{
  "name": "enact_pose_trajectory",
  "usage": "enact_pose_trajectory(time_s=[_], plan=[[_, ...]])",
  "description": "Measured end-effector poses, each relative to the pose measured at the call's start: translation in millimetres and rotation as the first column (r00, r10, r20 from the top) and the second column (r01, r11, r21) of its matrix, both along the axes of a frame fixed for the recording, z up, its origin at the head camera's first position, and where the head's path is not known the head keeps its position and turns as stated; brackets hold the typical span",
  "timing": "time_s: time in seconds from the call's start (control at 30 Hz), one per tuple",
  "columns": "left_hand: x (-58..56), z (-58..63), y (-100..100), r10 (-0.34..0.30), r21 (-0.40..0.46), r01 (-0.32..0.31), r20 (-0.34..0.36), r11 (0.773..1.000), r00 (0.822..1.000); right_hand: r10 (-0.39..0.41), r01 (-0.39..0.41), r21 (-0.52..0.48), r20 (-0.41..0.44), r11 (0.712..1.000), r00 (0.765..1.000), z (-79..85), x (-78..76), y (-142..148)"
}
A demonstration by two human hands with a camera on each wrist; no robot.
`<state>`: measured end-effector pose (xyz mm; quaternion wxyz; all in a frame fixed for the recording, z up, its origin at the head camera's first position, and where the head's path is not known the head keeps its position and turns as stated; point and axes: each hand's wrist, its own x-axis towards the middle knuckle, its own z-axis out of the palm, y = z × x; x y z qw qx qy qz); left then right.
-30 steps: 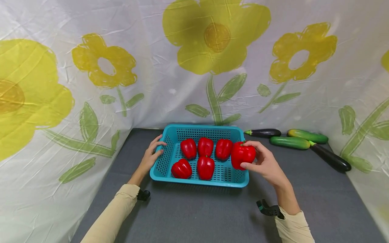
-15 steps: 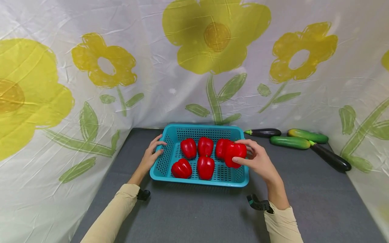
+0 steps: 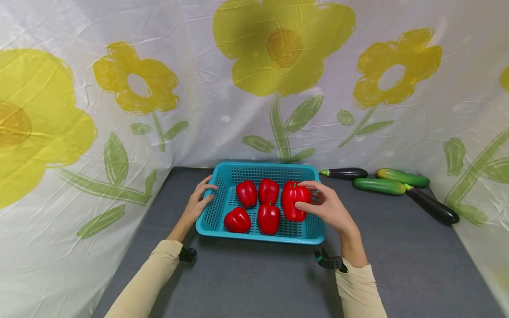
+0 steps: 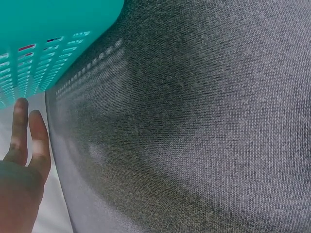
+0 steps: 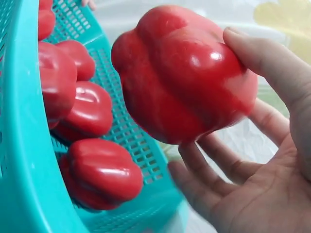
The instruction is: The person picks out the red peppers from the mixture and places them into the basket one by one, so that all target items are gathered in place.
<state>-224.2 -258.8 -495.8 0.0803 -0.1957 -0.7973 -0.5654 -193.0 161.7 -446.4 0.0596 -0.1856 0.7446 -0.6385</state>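
Observation:
My right hand (image 3: 329,206) grips a glossy red bell pepper (image 3: 295,207), thumb on one side and fingers on the other. In the right wrist view that bell pepper (image 5: 182,73) is raised above the basket's floor. The turquoise perforated basket (image 3: 260,238) holds several other red bell peppers, such as the one at its front left (image 3: 237,220). From the head, the gripped pepper hides most of the one at the back right. At the basket's left rim my left hand (image 3: 195,204) rests with fingers loosely extended. Two fingers (image 4: 38,136) show beside the basket's wall in the left wrist view.
Right of the basket lie an eggplant (image 3: 350,174), two zucchini, the nearer zucchini (image 3: 378,186) and the farther zucchini (image 3: 413,179), and a second eggplant (image 3: 432,206). A flower-printed white curtain (image 3: 214,123) closes off the back and sides of the dark grey table (image 3: 254,282).
My right hand has carried the bell pepper leftward from the basket's right edge to over the pepper at the back right. My left hand and the basket have stayed in place.

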Motion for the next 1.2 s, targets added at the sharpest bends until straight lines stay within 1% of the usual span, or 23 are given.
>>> enact_pose_trajectory(time_s=[0.17, 0.37, 0.5, 0.67, 0.9, 1.0, 1.2], plan=[[-2.1, -1.7, -1, -0.007, 0.008, 0.007, -0.004, 1.000, 1.000, 0.002, -0.002, -0.022, -0.013, 1.000, 1.000, -2.1, -2.4, -7], [-0.5, -0.2, 0, -0.007, 0.010, 0.006, 0.008, 1.000, 1.000, 0.024, -0.022, -0.050, 0.034, 0.998, 0.999, -4.8, -4.0, -13], [0.0, 0.3, 0, -0.004, 0.006, 0.004, 0.019, 1.000, 1.000, -0.005, 0.006, -0.039, 0.046, 0.999, 0.999, -7.3, -3.5, -11], [0.2, 0.5, 1, -0.003, 0.012, 0.003, 0.006, 1.000, 1.000, -0.041, 0.041, 0.004, 0.041, 0.999, 0.998, -5.1, -1.2, -8], [0.3, 0.5, 1, -0.002, 0.013, 0.002, 0.002, 1.000, 1.000, -0.054, 0.053, 0.060, 0.014, 0.997, 0.998, -3.3, 0.3, -5], [0.0, 0.1, 0, -0.004, 0.010, 0.004, 0.000, 1.000, 1.000, -0.050, 0.049, 0.057, 0.022, 0.997, 0.999, -3.9, 1.5, -4], [-0.4, -0.6, 0, 0.001, 0.010, -0.001, 0.004, 1.000, 1.000, -0.032, 0.032, 0.016, 0.057, 0.999, 0.998, -7.6, 3.5, -2]])
